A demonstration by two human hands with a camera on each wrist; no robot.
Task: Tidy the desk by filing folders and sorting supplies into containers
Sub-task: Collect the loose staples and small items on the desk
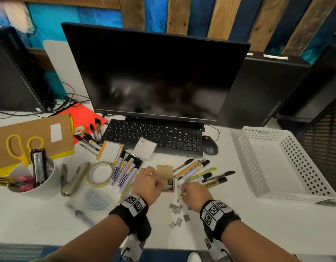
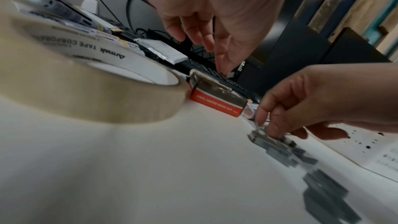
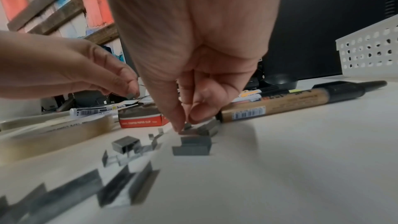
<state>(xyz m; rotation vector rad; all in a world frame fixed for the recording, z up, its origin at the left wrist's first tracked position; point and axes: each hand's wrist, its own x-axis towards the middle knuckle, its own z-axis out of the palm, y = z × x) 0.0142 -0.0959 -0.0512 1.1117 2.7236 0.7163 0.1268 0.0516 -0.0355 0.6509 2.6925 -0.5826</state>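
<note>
1. I see a wall [image 1: 239, 17] of slanted wooden planks over blue paint.
2. A white desk [image 1: 239, 233] carries a dark monitor [image 1: 154, 76].
3. Black computer towers [image 1: 14, 72] flank it.
4. Blue flooring [image 1: 163, 256] shows below.

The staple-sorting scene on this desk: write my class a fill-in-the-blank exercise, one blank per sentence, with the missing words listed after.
1. The loose staple strips lie scattered on the white ____.
2. The right hand reaches down to the strips, while the left hand is over the small open ____ holding more staples.
3. The white perforated basket stands on the ____ side of the desk.
4. The yellow-handled scissors stand in a white ____ with a stapler.

Missing words: desk; box; right; cup
</note>
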